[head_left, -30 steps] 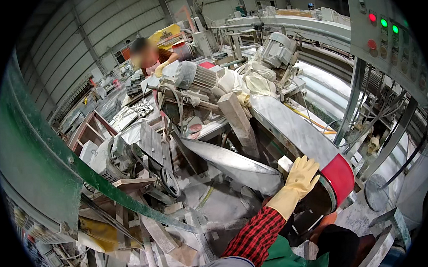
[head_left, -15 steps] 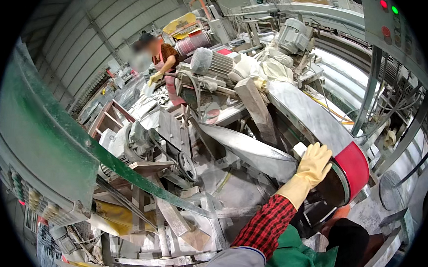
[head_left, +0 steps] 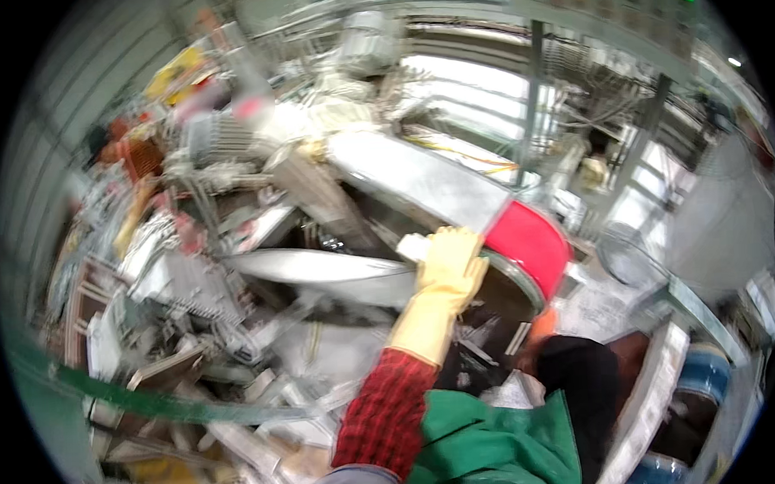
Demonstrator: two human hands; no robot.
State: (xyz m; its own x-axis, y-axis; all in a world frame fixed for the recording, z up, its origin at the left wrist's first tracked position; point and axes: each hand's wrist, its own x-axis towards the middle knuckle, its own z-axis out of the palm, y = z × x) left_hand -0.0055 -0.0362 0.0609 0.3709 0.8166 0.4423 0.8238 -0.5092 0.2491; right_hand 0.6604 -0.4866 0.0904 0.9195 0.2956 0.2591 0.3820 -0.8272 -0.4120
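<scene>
My left hand, in a cream rubber glove, reaches up from the lower edge in a red-and-black checked sleeve. Its fingers lie over a small pale block, which sticks out at the glove's left side; the rest of the block is hidden under the hand. Just beyond the glove runs a long grey-white belt-like band with a bright red section at its near, rounded end. My right hand does not show.
A curved pale guard-like sheet lies left of the glove. Dusty motors and a wooden beam stand behind. A green bar crosses the lower left. Another person is at the far left, blurred.
The whole view has swung to the right and blurred, so things sit further left in it. My left glove stays at the pale block beside the belt.
</scene>
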